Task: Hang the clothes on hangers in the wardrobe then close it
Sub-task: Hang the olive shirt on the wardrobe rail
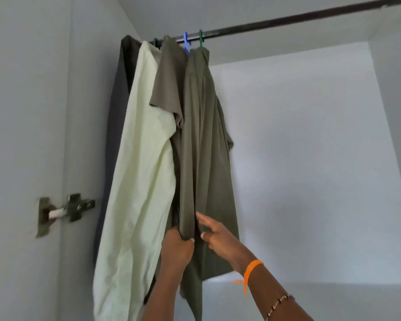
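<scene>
Several garments hang from the dark rail [287, 20] at the left end of the wardrobe. An olive green garment [206, 147] hangs on a green hanger [200, 38]. My left hand [177, 246] grips a fold of its lower part. My right hand [214, 234] pinches the same cloth just to the right, thumb and fingers on the fabric. Behind it hang a brownish-olive shirt [167, 84] on a blue hanger [186, 42], a pale yellow garment [137, 170] and a dark grey one [119, 112] against the left wall.
The wardrobe's white back wall [310, 158] and the rail's right part are bare. A metal door hinge [65, 210] is fixed on the left side panel. The white floor shelf [333, 297] lies below the clothes.
</scene>
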`<state>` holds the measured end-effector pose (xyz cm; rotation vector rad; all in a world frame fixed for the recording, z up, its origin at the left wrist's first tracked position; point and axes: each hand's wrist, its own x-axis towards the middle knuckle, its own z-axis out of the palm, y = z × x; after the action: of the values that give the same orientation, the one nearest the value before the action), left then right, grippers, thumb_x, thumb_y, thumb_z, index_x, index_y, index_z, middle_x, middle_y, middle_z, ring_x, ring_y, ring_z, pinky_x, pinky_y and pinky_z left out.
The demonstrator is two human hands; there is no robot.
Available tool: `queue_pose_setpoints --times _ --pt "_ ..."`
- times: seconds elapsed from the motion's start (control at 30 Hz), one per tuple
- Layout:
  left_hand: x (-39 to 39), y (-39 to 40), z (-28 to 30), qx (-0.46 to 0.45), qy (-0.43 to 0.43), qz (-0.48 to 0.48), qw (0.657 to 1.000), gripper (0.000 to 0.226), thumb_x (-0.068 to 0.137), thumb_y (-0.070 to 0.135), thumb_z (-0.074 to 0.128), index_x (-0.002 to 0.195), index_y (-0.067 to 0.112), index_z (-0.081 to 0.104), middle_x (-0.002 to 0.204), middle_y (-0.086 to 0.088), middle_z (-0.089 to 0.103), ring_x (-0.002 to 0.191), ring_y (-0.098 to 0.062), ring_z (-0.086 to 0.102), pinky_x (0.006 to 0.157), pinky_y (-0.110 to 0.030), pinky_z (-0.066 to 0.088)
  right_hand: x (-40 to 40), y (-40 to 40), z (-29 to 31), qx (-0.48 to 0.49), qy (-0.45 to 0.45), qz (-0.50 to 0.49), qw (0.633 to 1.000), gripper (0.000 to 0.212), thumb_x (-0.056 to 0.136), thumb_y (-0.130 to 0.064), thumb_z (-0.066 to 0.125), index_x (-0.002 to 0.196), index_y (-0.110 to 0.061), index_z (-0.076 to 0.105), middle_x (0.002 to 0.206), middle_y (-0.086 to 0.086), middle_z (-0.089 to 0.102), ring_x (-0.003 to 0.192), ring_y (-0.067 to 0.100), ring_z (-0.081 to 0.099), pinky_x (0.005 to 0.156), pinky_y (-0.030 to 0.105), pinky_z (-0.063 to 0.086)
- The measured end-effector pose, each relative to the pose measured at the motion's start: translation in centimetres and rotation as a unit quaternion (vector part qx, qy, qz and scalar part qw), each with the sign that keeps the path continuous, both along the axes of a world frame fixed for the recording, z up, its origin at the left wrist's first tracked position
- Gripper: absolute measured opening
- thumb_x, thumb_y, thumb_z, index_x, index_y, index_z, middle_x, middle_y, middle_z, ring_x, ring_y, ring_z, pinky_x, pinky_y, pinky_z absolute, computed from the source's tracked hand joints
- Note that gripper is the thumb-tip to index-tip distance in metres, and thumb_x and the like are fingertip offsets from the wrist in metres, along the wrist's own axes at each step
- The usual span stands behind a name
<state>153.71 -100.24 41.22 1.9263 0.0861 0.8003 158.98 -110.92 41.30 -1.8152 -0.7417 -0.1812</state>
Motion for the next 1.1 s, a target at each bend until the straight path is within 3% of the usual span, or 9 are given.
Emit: queue_pose_setpoints --times 0.13,0.3,0.43,0.53,0.7,0.9,1.0,1.1 --pt "-5.3 0.1 -3.2 -0.063 0.006 0.031 0.998 0.033 0.085 0.012 0.065 0.117 0.010 0.058 0.110 -0.009 0.064 0.100 -0.028 0.060 0.077 -0.029 0.043 -6.1 -0.3 -3.2 0.069 -0.012 -0.094 0.993 0.035 0.093 -0.002 0.045 0.121 -0.017 0.058 0.122 -0.001 0.056 0.112 0.012 0.053 0.090 0.018 0.041" --pt "-12.2 0.1 -6.3 -0.159 0.000 0.025 0.987 0.027 0.086 0.008 0.063 0.113 0.008 0.061 0.104 -0.008 0.064 0.099 -0.025 0.061 0.087 -0.037 0.050 -15.2 -0.1 -5.7 0.124 0.018 -0.026 0.992 0.024 0.093 -0.002 0.044 0.097 -0.019 0.062 0.092 -0.001 0.062 0.082 0.013 0.059 0.079 0.024 0.048" --pt "-19.5 0.0 -8.6 -0.179 -0.009 0.030 0.983 0.022 0.086 0.001 0.056 0.105 0.010 0.065 0.097 -0.011 0.066 0.092 -0.022 0.062 0.090 -0.038 0.049 -23.0 0.1 -7.5 0.135 0.035 0.041 0.989 0.023 0.091 -0.001 0.047 0.091 -0.019 0.062 0.089 0.000 0.064 0.075 0.009 0.058 0.072 0.020 0.047" --pt "-27.0 -0.6 -10.7 -0.209 -0.034 0.044 0.976 0.020 0.088 -0.001 0.054 0.101 0.010 0.064 0.089 -0.009 0.064 0.082 -0.018 0.061 0.078 -0.028 0.051 -29.1 0.0 -9.8 0.143 0.062 0.084 0.984 0.024 0.091 0.002 0.045 0.090 -0.016 0.061 0.087 0.000 0.064 0.071 0.008 0.057 0.068 0.016 0.047" --pt "-41.0 -1.2 -15.3 -0.270 -0.049 0.115 0.955 0.017 0.091 0.002 0.053 0.102 0.010 0.064 0.096 -0.011 0.064 0.083 -0.015 0.061 0.081 -0.027 0.052 -40.6 0.8 -14.9 0.137 0.137 0.188 0.963 0.028 0.093 0.001 0.044 0.086 -0.019 0.062 0.083 -0.002 0.062 0.071 0.006 0.056 0.069 0.014 0.047" --pt "-58.8 1.2 -19.6 -0.316 -0.049 0.245 0.915 0.013 0.093 0.006 0.055 0.093 0.014 0.065 0.098 -0.014 0.067 0.091 -0.022 0.065 0.082 -0.031 0.052 -56.6 5.5 -19.1 0.103 0.236 0.323 0.911 0.024 0.093 0.002 0.043 0.089 -0.010 0.064 0.085 0.000 0.066 0.081 0.008 0.061 0.073 0.019 0.049" --pt "-67.9 2.7 -21.4 -0.330 -0.071 0.310 0.889 0.015 0.093 0.004 0.053 0.091 0.011 0.066 0.089 -0.013 0.069 0.088 -0.026 0.066 0.084 -0.039 0.053 -64.7 8.7 -20.6 0.068 0.262 0.393 0.879 0.023 0.092 0.002 0.043 0.089 -0.008 0.064 0.085 0.003 0.066 0.079 0.008 0.060 0.068 0.015 0.049" --pt "-77.6 4.0 -23.1 -0.341 -0.085 0.371 0.859 0.017 0.094 0.004 0.052 0.091 0.013 0.067 0.082 -0.005 0.068 0.078 -0.015 0.064 0.078 -0.030 0.053 -73.3 12.5 -22.3 0.039 0.288 0.451 0.844 0.027 0.092 0.004 0.043 0.085 -0.011 0.064 0.079 0.003 0.065 0.073 0.008 0.058 0.064 0.016 0.047"
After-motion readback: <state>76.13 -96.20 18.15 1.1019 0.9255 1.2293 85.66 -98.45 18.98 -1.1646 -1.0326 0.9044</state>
